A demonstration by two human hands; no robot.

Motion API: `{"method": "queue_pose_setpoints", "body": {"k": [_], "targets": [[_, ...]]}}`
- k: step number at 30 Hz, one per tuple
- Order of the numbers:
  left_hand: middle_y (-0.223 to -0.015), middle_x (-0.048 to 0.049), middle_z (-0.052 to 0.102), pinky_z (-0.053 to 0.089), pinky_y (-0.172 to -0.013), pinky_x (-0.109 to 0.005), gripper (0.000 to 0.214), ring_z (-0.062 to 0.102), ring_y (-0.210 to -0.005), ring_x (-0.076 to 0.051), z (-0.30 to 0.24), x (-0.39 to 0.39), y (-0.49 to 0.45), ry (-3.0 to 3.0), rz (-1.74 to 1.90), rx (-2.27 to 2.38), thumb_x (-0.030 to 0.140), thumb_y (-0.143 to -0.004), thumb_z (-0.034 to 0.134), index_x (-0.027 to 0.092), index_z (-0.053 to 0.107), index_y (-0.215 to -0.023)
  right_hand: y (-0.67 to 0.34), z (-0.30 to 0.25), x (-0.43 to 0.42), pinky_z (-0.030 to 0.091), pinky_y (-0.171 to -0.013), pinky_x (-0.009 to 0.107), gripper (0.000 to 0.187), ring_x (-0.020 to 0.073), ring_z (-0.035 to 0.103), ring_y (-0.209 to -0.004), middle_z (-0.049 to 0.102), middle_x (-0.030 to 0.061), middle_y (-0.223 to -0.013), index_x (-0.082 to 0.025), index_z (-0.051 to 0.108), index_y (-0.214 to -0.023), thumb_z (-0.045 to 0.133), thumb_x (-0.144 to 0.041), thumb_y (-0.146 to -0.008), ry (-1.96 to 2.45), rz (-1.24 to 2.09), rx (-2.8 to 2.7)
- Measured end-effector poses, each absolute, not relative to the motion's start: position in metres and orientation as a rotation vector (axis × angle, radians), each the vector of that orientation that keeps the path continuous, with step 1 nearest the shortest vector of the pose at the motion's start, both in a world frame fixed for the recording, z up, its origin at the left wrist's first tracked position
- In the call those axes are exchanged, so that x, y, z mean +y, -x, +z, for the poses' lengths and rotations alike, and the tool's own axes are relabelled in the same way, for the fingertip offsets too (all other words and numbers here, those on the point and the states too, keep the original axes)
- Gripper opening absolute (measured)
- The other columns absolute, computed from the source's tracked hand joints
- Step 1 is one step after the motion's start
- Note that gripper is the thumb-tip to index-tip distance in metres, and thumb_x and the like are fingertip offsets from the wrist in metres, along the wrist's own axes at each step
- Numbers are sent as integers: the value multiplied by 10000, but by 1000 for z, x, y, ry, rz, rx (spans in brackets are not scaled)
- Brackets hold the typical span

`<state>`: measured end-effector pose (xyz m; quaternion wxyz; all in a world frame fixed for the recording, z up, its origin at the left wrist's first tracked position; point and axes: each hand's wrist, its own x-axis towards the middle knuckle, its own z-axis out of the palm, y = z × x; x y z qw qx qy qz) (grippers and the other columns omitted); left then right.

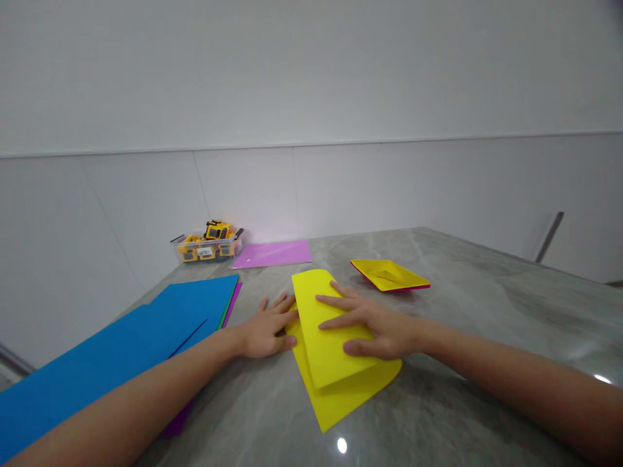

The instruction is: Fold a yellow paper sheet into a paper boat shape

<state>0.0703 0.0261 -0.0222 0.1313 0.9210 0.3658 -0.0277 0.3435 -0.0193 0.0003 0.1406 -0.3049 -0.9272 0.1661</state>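
Observation:
A sheet of yellow paper (331,363) lies on the grey table in front of me, bent over on itself so that its upper layer sits askew on the lower one. The curved right side stands a little off the table. My right hand (370,321) rests on the upper layer with its fingers spread. At the sheet's left edge, my left hand (270,327) touches the paper with its fingertips, fingers stretched out and apart. Behind the right hand sits a folded paper boat (389,275), yellow inside and red beneath.
Blue sheets (160,331) lie stacked at the left, with green and purple edges beneath. A lilac sheet (272,253) is near the wall. Beside it stands a clear plastic box (207,250) of yellow and black toy-like pieces. The marbled table (487,311) meets a white wall.

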Motion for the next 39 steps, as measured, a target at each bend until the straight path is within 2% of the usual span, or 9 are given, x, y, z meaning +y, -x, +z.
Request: {"method": "queue_pose_setpoints", "body": {"k": [4, 9, 12, 18, 22, 27, 30, 33, 39], "targets": [[-1547, -221, 91, 180, -1085, -617, 700, 84, -1409, -393, -27, 0, -81, -2552, 32, 1564, 453, -915, 358, 118, 147, -1493, -340, -5, -41, 18, -1080, 660, 493, 393, 57, -1407, 295, 45, -1511, -314, 525, -1323, 591, -413, -844, 855, 439, -2760], [-1571, -63, 132, 144, -1094, -639, 543, 93, -1427, -333, -28, -32, -78, -2693, 29, 1147, 443, -961, 266, 335, 165, -1483, -336, -1, -62, 69, -1115, 601, 456, 342, 244, -1382, 432, 56, -1436, -293, 525, -1327, 545, -339, -874, 781, 450, -2709], [-1566, -53, 141, 106, -1118, -609, 575, 105, -1431, -303, -30, -32, -71, -2717, 76, 1128, 450, -958, 303, 321, 124, -1490, -342, -4, -58, 126, -1118, 571, 446, 321, 324, -1348, 490, 56, -1392, -283, 545, -1309, 554, -324, -865, 777, 401, -2678], [-1562, -55, 111, 85, -1139, -562, 625, 75, -1434, -288, -38, -25, -67, -2709, 40, 1190, 533, -945, 269, 258, 139, -1492, -358, -17, -37, 18, -1092, 631, 500, 366, 101, -1412, 328, 58, -1498, -290, 513, -1336, 558, -444, -862, 866, 391, -2692], [-1556, -97, 99, 75, -1144, -544, 668, 77, -1434, -287, -38, -26, -69, -2684, 48, 1230, 552, -933, 286, 204, 161, -1489, -359, -17, -33, 47, -1100, 610, 486, 348, 133, -1411, 374, 61, -1474, -286, 546, -1306, 603, -376, -831, 790, 486, -2708], [-1553, -125, 64, 75, -1132, -565, 704, 62, -1433, -301, -35, -26, -71, -2656, 33, 1244, 562, -923, 297, 168, 155, -1489, -363, -15, -27, 34, -1106, 594, 624, 328, 133, -1415, 381, 52, -1470, -295, 461, -1368, 663, -361, -781, 696, 527, -2685], [-1556, -114, 67, 60, -1127, -581, 704, 52, -1434, -301, -33, -24, -73, -2645, 10, 1231, 548, -920, 315, 170, 149, -1490, -367, -17, -18, -43, -1087, 613, 460, 338, 46, -1424, 309, 7, -1509, -346, 566, -1270, 622, -430, -821, 734, 475, -2663], [-1561, -109, 50, 48, -1130, -573, 711, 37, -1436, -290, -31, -23, -73, -2653, -37, 1221, 535, -918, 330, 172, 122, -1493, -369, -22, -11, -84, -1069, 628, 315, 346, 37, -1422, 329, -16, -1499, -360, 651, -1159, 570, -429, -863, 757, 491, -2659], [-1567, -102, 55, 46, -1132, -568, 710, 26, -1437, -290, -33, -21, -71, -2669, -36, 1206, 544, -917, 322, 190, 118, -1497, -362, -27, -15, 23, -1096, 614, 377, 325, 116, -1417, 420, 8, -1447, -348, 584, -1253, 526, -415, -887, 775, 502, -2702]]}}
